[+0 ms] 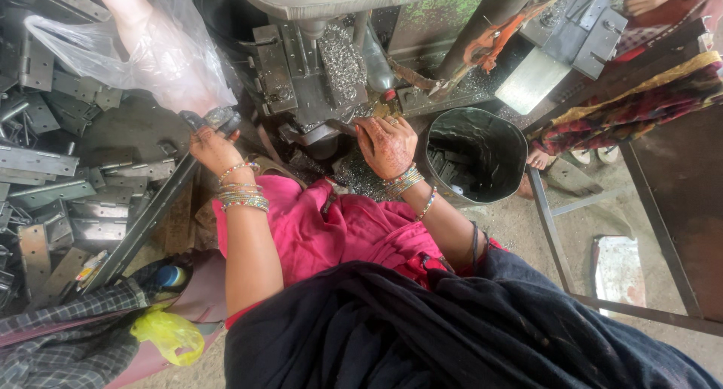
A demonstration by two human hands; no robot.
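My left hand (213, 148) is closed around the end of a long dark metal lever (151, 212) that slants down to the lower left. My right hand (387, 144), patterned with henna, rests palm down on a small metal piece at the bed of the press machine (309, 73), among metal shavings (354, 174). Both wrists carry several bangles. What lies under the right palm is hidden.
A pile of flat metal hinges (53, 186) fills the left. A black bucket (474, 152) holding dark parts stands right of my right hand. A clear plastic bag (151, 50) hangs top left. Another person's foot (538, 159) and patterned cloth (625, 103) are at right, near a metal frame (553, 231).
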